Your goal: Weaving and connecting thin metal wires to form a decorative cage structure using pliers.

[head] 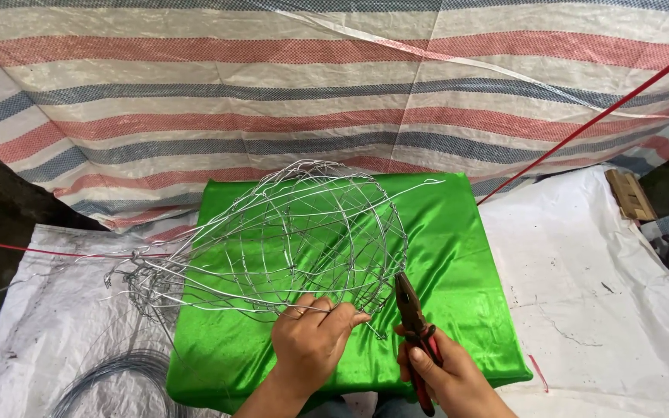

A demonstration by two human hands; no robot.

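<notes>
My right hand [447, 375] is clenched around the red-handled pliers [416, 325], whose nose points to 11 o'clock and touches the wire basket [296, 232]. My left hand [311, 337] pinches the basket's near rim. The basket lies on its side on the green cloth [458, 255]. A striped tarp [272, 93] hangs at 12 o'clock.
</notes>
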